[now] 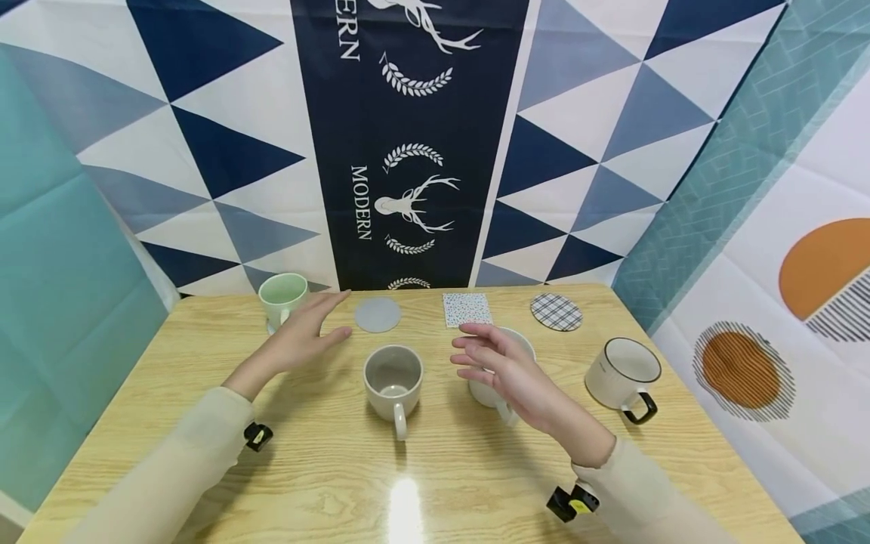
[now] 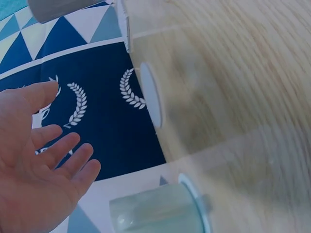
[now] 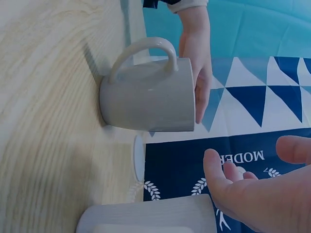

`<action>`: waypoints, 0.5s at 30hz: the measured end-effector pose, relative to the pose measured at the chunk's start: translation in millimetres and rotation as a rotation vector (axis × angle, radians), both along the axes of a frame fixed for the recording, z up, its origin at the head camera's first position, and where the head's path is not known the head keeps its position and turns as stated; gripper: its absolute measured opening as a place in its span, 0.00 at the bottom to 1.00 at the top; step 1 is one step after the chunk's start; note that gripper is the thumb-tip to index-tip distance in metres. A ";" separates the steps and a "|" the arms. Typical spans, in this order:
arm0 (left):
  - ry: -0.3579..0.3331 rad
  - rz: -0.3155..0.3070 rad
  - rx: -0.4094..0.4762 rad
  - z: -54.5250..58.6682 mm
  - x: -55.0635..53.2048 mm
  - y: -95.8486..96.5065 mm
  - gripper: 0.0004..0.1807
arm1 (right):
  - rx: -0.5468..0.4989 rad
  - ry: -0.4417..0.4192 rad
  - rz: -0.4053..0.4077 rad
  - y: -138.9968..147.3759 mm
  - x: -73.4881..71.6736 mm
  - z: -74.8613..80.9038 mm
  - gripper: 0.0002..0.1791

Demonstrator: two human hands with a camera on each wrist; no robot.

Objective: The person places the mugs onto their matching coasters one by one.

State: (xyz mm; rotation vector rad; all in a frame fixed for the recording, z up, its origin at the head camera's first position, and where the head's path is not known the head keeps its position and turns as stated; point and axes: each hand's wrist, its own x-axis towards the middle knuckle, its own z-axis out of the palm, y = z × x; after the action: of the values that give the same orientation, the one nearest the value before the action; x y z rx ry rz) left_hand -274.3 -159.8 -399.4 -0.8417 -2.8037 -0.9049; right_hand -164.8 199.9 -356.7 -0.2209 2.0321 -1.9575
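My left hand [image 1: 299,340], fingers spread and holding nothing, hovers beside a pale green mug [image 1: 282,296]. That mug stands on a coaster [image 2: 194,199], seen in the left wrist view. With loosely bent fingers and nothing in them, my right hand [image 1: 513,374] is over a white mug [image 1: 519,341], hiding part of it in the head view. Between the hands stands a grey mug [image 1: 387,412], upright, its handle toward me. The right wrist view shows the grey mug [image 3: 146,99] with my left hand [image 3: 197,63] beyond it.
Along the back edge of the wooden table [image 1: 326,468] lie a round grey coaster [image 1: 377,314], a square speckled coaster [image 1: 467,310] and a round plaid coaster [image 1: 556,312]. A white enamel mug [image 1: 612,378] with a black handle stands at the right. Patterned cloth [image 1: 414,121] hangs behind.
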 end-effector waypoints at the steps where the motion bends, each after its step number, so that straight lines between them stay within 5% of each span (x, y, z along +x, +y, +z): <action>1: -0.005 0.000 0.003 -1.1 -1.3 1.6 0.38 | 0.003 0.001 0.007 0.0 0.9 -0.7 0.29; 15: -0.022 0.023 0.017 -16.8 -20.9 12.9 0.38 | 0.012 -0.005 0.040 -5.0 11.3 -12.5 0.31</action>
State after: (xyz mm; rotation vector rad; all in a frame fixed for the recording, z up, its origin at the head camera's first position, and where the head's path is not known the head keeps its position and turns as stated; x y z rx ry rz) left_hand -295.3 -146.9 -416.2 -0.8003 -2.8143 -0.9394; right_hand -153.6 194.9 -369.2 -0.2515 2.0206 -1.9193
